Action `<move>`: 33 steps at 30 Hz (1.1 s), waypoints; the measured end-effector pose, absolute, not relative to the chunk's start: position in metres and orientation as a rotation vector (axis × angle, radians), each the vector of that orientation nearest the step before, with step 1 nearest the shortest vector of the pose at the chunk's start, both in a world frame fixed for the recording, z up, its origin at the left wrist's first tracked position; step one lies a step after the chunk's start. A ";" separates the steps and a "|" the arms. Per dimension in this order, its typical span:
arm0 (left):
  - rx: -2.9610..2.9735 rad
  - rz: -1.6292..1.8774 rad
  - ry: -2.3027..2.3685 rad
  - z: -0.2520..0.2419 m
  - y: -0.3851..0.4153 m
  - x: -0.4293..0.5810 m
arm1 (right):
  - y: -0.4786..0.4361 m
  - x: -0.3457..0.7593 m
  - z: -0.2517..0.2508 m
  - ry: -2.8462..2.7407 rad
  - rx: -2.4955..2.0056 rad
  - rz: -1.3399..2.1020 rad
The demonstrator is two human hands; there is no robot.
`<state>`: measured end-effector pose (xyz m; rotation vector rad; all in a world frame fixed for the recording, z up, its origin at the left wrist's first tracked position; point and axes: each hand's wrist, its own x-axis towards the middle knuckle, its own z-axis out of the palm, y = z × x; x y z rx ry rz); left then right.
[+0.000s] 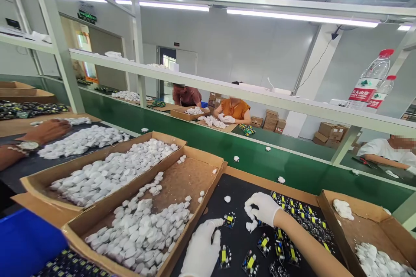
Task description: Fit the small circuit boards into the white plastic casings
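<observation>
Both my hands wear white gloves over a black mat. My left hand rests near the mat's front edge, fingers loosely curled, beside a small circuit board with a yellow part. My right hand is closed on small white plastic pieces just above the mat. Several more small circuit boards lie scattered to the right of it. A lone white piece lies on the mat near the cardboard tray.
Two cardboard trays of white plastic pieces stand at my left, another cardboard box at my right. A green conveyor belt runs behind. A co-worker's hand with a watch is at far left; other people sit across. Water bottles stand on the shelf.
</observation>
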<state>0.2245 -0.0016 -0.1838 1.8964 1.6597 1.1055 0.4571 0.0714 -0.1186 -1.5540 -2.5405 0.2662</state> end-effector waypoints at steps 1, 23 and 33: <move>1.895 1.125 1.662 -0.184 -0.002 0.224 | 0.071 0.457 -0.119 -2.501 -1.566 0.266; 1.555 1.053 0.863 -0.126 -0.003 0.277 | -0.007 0.429 -0.116 -1.481 -1.317 1.088; 1.897 0.952 1.129 -0.128 0.000 0.276 | -0.028 0.428 -0.122 -1.314 -1.393 0.872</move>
